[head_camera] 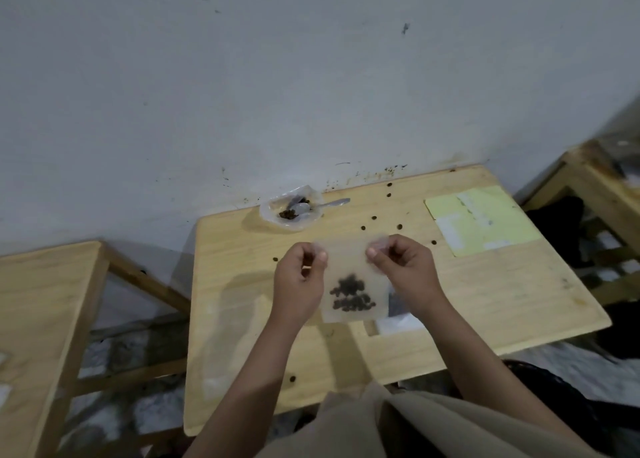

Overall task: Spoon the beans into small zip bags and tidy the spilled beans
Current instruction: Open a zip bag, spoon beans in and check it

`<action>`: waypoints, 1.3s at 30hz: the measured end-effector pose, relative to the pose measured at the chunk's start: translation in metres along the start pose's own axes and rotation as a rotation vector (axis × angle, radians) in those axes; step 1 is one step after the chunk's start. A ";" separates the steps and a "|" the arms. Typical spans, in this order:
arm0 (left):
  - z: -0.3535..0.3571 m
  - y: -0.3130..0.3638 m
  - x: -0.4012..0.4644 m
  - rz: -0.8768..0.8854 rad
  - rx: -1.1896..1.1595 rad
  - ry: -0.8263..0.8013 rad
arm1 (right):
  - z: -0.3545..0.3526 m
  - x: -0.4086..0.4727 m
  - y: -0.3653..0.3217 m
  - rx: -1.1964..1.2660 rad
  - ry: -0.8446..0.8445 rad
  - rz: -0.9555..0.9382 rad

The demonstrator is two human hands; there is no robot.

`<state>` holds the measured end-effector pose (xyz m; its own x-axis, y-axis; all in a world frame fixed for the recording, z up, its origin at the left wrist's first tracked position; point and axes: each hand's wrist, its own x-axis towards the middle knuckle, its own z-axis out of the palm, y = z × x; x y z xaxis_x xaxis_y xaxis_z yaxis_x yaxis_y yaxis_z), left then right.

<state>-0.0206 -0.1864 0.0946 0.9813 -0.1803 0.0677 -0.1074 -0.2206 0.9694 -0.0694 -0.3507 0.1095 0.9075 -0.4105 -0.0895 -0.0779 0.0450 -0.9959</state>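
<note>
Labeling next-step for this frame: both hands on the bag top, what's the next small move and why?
Probably press the zip shut along the top. The left hand and right hand pinch the top corners of the zip bag, and beans already sit at its bottom.

A light wooden table (485, 301) stands against a grey wall. At the table's far edge sits a clear plastic bag of dark beans (290, 211) with a metal spoon (329, 204) resting in it. Right of that bag, loose dark beans (374, 218) lie scattered, and farther right lies a pale yellow-green paper sheet (481, 220).
</note>
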 end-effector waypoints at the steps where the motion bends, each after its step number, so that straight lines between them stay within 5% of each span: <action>1: 0.000 0.001 -0.001 0.019 0.008 -0.017 | -0.001 -0.002 -0.002 -0.006 -0.024 0.002; 15: 0.009 0.020 -0.005 -0.025 -0.134 -0.151 | -0.005 -0.007 -0.013 0.026 -0.063 0.010; 39: 0.029 0.021 0.015 -0.100 -0.255 -0.067 | -0.027 0.017 -0.007 0.139 -0.017 0.019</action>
<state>-0.0128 -0.2212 0.1089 0.9713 -0.2347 -0.0387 0.0414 0.0065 0.9991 -0.0643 -0.3825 0.1143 0.9131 -0.3933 -0.1073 -0.0384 0.1791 -0.9831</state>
